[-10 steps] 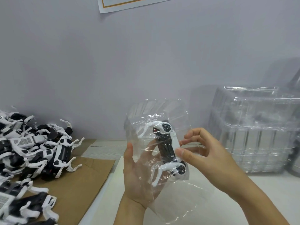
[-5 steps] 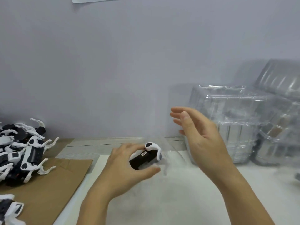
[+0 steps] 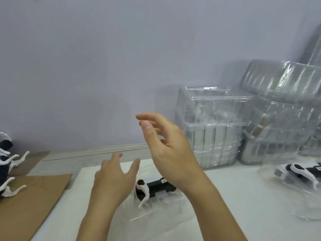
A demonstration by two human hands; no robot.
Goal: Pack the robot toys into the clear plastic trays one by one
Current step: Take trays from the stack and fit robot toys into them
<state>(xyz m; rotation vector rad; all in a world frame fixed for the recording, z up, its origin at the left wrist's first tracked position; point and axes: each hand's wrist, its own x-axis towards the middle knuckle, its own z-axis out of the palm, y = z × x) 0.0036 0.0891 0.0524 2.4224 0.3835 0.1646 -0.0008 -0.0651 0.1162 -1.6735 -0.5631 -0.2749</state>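
change: the tray [image 3: 156,204] with the toy [image 3: 154,187] in it, which I held up a second ago, now lies near the table's front edge | hands: left hand [image 3: 114,178] and right hand [image 3: 166,146] both open, empty | meaning: I judge this toy packed, next toy from the pile [image 3: 7,171] at the left edge

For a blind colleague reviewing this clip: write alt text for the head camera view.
Two bare hands hover open over a black-and-white robot toy lying in a clear plastic tray on a white table, the left hand low beside it, the right hand raised. Stacks of empty clear trays stand at right; loose toys lie on cardboard at left.
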